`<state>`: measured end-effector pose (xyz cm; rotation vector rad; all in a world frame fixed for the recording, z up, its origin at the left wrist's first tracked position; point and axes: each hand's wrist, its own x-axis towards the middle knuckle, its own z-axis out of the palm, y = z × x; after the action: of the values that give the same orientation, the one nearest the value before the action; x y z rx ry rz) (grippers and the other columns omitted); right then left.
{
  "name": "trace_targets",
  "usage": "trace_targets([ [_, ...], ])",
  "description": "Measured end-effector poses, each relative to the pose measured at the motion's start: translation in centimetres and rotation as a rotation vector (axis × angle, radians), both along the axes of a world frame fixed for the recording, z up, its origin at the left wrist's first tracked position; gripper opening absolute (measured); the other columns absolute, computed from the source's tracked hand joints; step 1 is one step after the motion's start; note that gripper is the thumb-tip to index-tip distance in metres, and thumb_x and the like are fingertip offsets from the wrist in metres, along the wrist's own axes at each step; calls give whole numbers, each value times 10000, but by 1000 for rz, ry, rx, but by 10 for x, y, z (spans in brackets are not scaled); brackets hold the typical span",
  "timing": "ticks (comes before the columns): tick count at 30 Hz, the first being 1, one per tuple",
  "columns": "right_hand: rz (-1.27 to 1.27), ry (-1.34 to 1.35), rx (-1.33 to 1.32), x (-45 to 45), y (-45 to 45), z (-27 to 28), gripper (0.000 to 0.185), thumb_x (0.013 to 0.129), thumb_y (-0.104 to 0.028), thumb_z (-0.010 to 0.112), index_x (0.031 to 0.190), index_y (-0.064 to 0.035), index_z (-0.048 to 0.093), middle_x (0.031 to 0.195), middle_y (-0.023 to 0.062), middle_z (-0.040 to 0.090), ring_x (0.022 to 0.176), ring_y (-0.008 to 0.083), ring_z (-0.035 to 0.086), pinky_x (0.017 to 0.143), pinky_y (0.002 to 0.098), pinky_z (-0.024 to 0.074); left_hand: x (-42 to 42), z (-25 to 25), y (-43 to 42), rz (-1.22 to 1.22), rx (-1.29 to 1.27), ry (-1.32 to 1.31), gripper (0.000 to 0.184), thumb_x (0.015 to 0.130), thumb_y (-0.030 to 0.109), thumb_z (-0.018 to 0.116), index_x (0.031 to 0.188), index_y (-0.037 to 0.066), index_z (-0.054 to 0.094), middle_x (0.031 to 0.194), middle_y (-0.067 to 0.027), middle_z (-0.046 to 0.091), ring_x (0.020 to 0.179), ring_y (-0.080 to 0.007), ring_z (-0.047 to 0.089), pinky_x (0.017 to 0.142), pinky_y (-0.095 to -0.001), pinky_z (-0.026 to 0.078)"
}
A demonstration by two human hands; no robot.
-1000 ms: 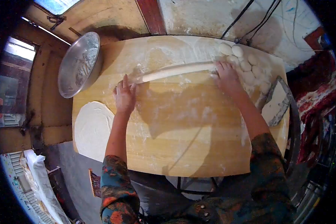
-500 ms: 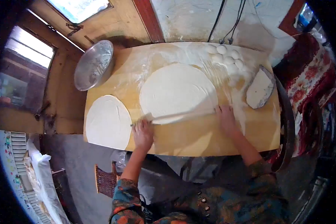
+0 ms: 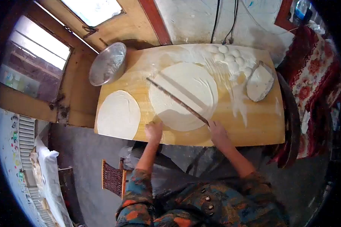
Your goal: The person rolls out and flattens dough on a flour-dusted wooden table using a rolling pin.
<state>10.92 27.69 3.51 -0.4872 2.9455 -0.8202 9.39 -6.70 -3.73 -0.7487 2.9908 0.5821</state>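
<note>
A large round dough sheet (image 3: pixel 178 81) lies flat on the floured wooden board (image 3: pixel 250 125). My right hand (image 3: pixel 218 133) grips the near end of a thin rolling pin (image 3: pixel 178 101). The pin slants up over the sheet, its far end pointing to the back left, and casts a shadow on the dough. At the sheet's lower left edge is my left hand (image 3: pixel 154 130), fingers curled in; whether they pinch the dough edge is hidden. Left of it, a smaller dough sheet (image 3: pixel 118 115) reaches the board's front edge.
A metal bowl (image 3: pixel 108 64) stands tilted at the back left corner. Several dough balls (image 3: pixel 231 58) sit at the back right, beside a flour-dusted pale slab in a grey wrapping (image 3: pixel 260 82). A woven stool (image 3: pixel 113 176) is below the board.
My left hand has let go of the rolling pin. The pin has swung from lying across the sheet's near edge to a diagonal, held by my right hand alone. The view has shifted slightly.
</note>
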Motion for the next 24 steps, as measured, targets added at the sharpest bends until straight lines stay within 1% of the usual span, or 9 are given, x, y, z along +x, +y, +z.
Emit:
trace_targets([
  [5,17,105,150,-26,-11,-28,402,847,-64,520,1246,-30,482,1015,198,571,982,353,581,760,459,505,-12,42,72,147,36,-49,482,733,443,726,960,27,637,992,-180,610,997,-347,581,859,-487,464],
  [6,17,87,166,-26,-8,-25,407,849,-63,514,1254,-29,479,1032,196,571,1003,349,577,768,456,507,-13,41,73,110,16,-31,416,726,393,732,892,20,652,965,-168,626,915,-340,619,804,-464,499],
  [9,40,151,235,-29,7,-39,401,857,-67,489,1257,-29,498,1048,173,574,965,346,582,791,441,503,-38,10,39,49,474,-41,367,751,339,725,886,6,649,1000,-177,641,825,-321,653,700,-411,531],
  [11,39,184,220,-34,12,-47,401,851,-77,491,1249,-30,515,1060,163,576,935,346,589,796,439,500,-81,45,50,114,813,59,253,865,205,665,931,-35,620,1032,-157,650,792,-204,676,621,-349,539],
  [13,37,163,138,-34,12,-49,409,834,-94,515,1237,-32,529,1085,165,577,935,345,592,791,447,500,-114,149,121,2,1322,357,372,901,159,627,1184,-63,535,1106,-164,628,920,-229,658,762,-362,542],
  [15,14,58,79,-35,13,-47,392,850,-118,526,1235,-39,535,1064,175,587,928,350,597,786,453,499,-134,175,181,-338,873,570,590,884,116,649,1381,-34,370,1249,-175,552,1059,-263,602,900,-382,499],
  [17,10,-16,23,-41,19,-36,372,873,-138,527,1232,-41,536,1024,183,600,917,358,602,779,460,496,-122,163,207,-527,656,660,696,868,100,672,1451,14,301,1370,-167,457,1163,-294,536,981,-368,444],
  [22,-76,-289,-173,-42,20,-20,305,960,-238,469,1153,-22,567,923,200,629,897,377,626,763,513,478,-51,91,161,-270,593,268,520,772,47,712,1225,2,461,1203,-162,528,1014,-246,589,828,-371,502],
  [24,-65,-100,-451,-38,11,-17,293,960,-219,487,1170,-23,542,849,142,616,787,298,617,684,431,475,-26,86,155,-278,584,279,512,756,59,725,1191,-1,463,1156,-170,535,979,-252,592,812,-372,499],
])
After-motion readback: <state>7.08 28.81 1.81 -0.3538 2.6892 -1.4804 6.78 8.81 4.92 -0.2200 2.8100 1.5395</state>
